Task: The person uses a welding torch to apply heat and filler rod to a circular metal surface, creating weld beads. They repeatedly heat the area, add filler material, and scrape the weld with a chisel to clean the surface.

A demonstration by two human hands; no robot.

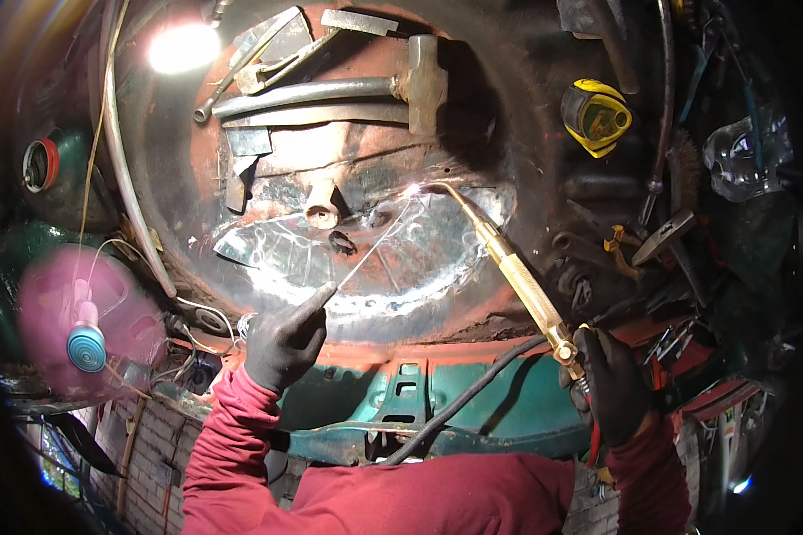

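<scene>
My left hand [285, 343], in a dark glove, is closed around a thin filler rod [371, 252] that slants up and to the right. In my right hand [614, 383], also gloved, is the rear end of a brass welding torch [525, 283]. The torch's bent tip and the rod's far end come together at a small bright glow on the upper edge of a shiny sheet-metal patch [433, 245]. This patch lies in a round, rusty well [196, 192], with pale, scorched metal along its lower edge.
A sledgehammer [426, 89] and other hand tools lie in the well's far part. To the right are a yellow tape measure [596, 118], a small hammer [665, 236] and a clear plastic bottle [748, 159]. A dark hose [473, 392] crosses the green panel [500, 412]. A pink respirator [89, 312] is at left.
</scene>
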